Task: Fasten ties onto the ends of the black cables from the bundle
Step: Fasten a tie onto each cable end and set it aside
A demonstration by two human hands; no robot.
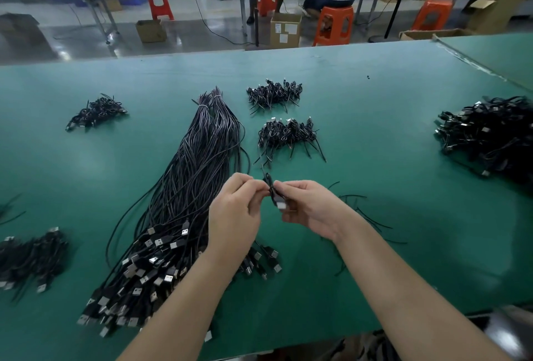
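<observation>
My right hand (305,208) and left hand (236,210) both pinch one coiled black cable (272,190) above the green surface (389,135), holding the loops tight for tying. The bundle (184,187) lies just left, within easy reach.

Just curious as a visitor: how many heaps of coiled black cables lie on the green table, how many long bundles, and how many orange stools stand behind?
Small heaps of coiled black cables: 5
Long uncoiled black cable bundle: 1
Orange plastic stools: 4
Total: 10
</observation>
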